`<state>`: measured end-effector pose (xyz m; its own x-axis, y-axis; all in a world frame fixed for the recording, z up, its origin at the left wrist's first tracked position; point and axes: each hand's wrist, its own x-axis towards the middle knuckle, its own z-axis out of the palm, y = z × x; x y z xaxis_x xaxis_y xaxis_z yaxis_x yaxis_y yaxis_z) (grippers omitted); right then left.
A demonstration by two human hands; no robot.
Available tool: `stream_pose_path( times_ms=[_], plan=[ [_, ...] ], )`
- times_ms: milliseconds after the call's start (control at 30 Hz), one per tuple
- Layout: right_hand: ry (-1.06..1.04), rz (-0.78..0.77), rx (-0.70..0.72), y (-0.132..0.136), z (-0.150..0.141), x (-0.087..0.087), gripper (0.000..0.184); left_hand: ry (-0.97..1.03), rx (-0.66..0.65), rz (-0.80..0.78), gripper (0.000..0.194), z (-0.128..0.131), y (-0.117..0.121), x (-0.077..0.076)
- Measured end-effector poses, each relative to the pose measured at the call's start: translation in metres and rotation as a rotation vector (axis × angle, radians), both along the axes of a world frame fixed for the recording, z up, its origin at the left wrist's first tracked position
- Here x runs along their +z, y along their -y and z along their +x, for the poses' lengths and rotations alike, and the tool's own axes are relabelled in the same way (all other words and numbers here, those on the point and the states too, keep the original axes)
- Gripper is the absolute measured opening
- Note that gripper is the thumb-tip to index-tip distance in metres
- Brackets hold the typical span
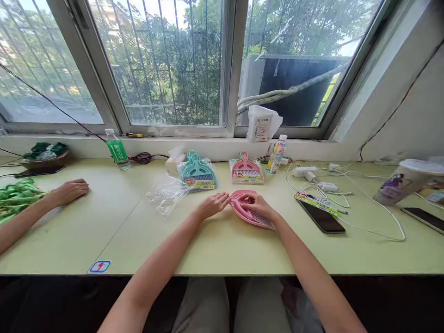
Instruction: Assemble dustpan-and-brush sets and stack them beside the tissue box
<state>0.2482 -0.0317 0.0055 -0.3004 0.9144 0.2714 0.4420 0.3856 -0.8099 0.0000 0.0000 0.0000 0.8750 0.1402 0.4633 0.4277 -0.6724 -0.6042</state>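
Observation:
A pink mini dustpan and brush set (247, 213) lies on the pale green table (222, 249) in front of me. My right hand (258, 205) rests on top of it with curled fingers gripping it. My left hand (213, 204) pinches the set's left edge. An empty clear plastic bag (165, 193) lies just left of my hands. Behind, a stack of teal sets in bags (197, 173) and a bagged pink set (247, 170) stand near the sill.
Another person's hand (69, 191) lies flat at the left beside green items (15, 196). Two bottles (117, 149) (277, 154), a white bag (262, 122), chargers with cables (322, 185), phones (321, 215) (423, 218), pens and a cup (404, 182) are around.

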Motion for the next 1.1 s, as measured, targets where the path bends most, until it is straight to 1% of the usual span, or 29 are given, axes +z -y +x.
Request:
stream_pose_path(
  times_ms=[233, 367, 467, 533, 600, 667, 733, 800, 867, 1100],
  plan=[
    [0.023, 0.099, 0.053, -0.003, 0.002, 0.003, 0.024, -0.029, 0.049, -0.105, 0.026, 0.002, -0.003, -0.005],
    [0.003, 0.051, 0.055, -0.004, 0.001, 0.0, 0.025, -0.007, 0.03, -0.128, 0.026, 0.003, -0.003, -0.006],
    [-0.018, -0.013, 0.053, -0.004, -0.001, -0.003, 0.027, 0.029, 0.0, -0.181, 0.025, 0.002, -0.002, -0.006],
    [-0.022, -0.03, 0.045, -0.004, -0.002, -0.004, 0.028, 0.066, -0.026, -0.225, 0.025, 0.001, -0.001, -0.004],
    [-0.025, -0.019, 0.037, -0.003, -0.003, -0.004, 0.029, 0.115, -0.07, -0.275, 0.028, 0.0, 0.001, 0.0],
    [-0.029, 0.002, 0.026, -0.003, -0.005, -0.004, 0.029, 0.141, -0.104, -0.338, 0.036, 0.0, 0.004, 0.004],
    [-0.029, 0.017, 0.029, -0.003, -0.007, -0.004, 0.03, 0.11, -0.092, -0.399, 0.044, 0.001, 0.007, 0.006],
    [-0.024, 0.03, 0.045, -0.003, -0.009, -0.005, 0.031, 0.045, -0.053, -0.436, 0.048, 0.001, 0.008, 0.006],
    [-0.019, 0.036, 0.057, -0.004, -0.01, -0.006, 0.031, 0.009, -0.027, -0.441, 0.049, 0.002, 0.008, 0.004],
    [-0.034, 0.045, 0.062, -0.006, -0.01, -0.009, 0.029, 0.034, -0.022, -0.404, 0.049, 0.004, 0.006, -0.004]
  ],
)
